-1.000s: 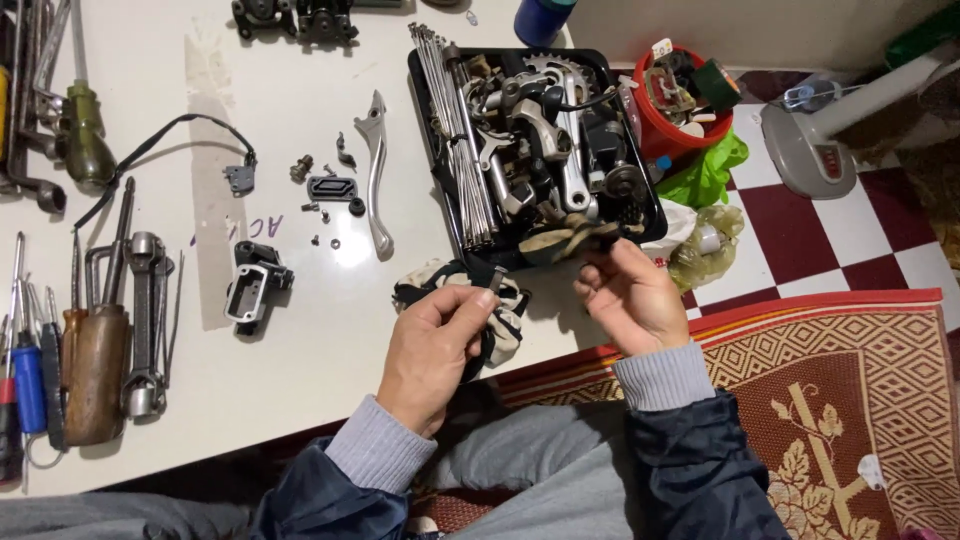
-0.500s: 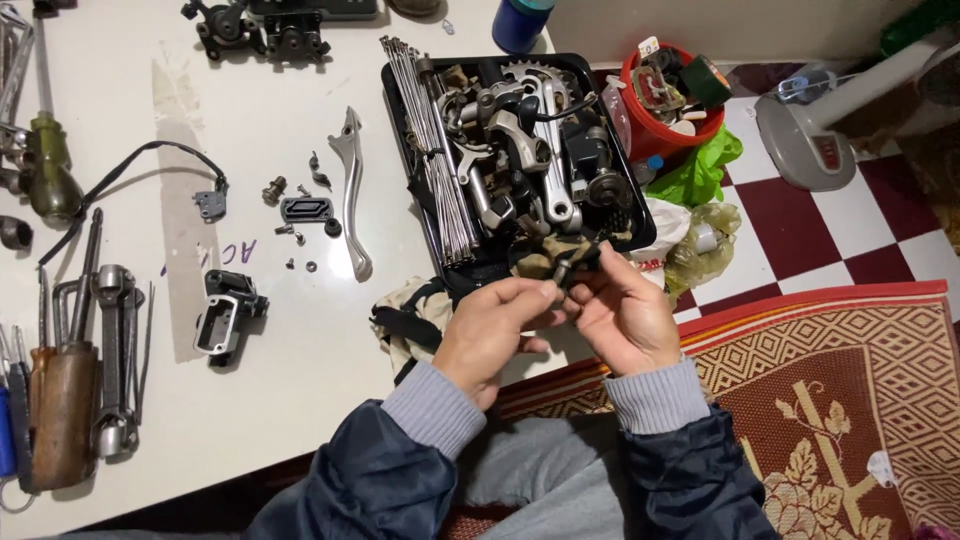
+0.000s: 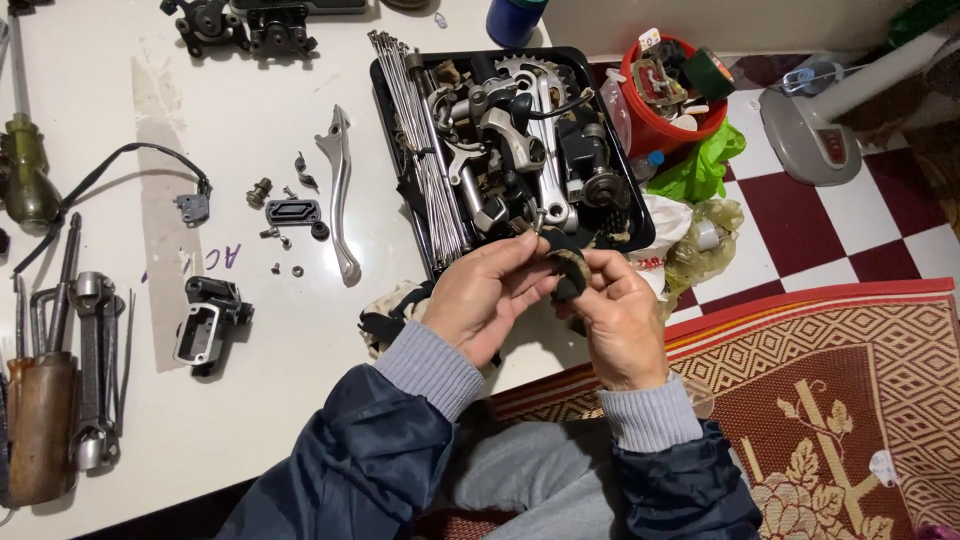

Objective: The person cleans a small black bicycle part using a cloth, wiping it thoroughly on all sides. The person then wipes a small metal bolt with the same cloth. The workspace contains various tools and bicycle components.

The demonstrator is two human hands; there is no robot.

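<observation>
Table: a white worktop (image 3: 300,380) strewn with motorcycle parts and hand tools; a patterned red mat (image 3: 850,400) lies on the checkered floor beside it
Tray: one black tray (image 3: 640,225) at the table's far edge, heaped with metal parts; a bundle of thin spokes (image 3: 420,150) lies along its left side, a toothed sprocket (image 3: 525,68) shows at the back, grey castings and levers fill the middle
Bucket: one red bucket (image 3: 650,125) just right of the tray, crammed with small oddments including a roll of dark tape; a green plastic bag (image 3: 705,165) sits against it
Cup: one blue cup (image 3: 515,18) beyond the tray; contents cannot be seen
Loose parts: one silver brake lever (image 3: 338,190); one black master-cylinder body (image 3: 205,322); two dark caliper castings (image 3: 240,25) at the far edge; a scatter of small bolts and washers near the lever
Tools: a wooden-handled screwdriver (image 3: 40,425) and spanners at the near left
Left hand: left hand (image 3: 485,290) closed, fingertips pinching a small bolt (image 3: 537,222) against the rag
Right hand: right hand (image 3: 620,315) closed, fingers gripping a grimy rag (image 3: 568,268)
Where: both hands meet just in front of the tray's near edge, over the table
</observation>
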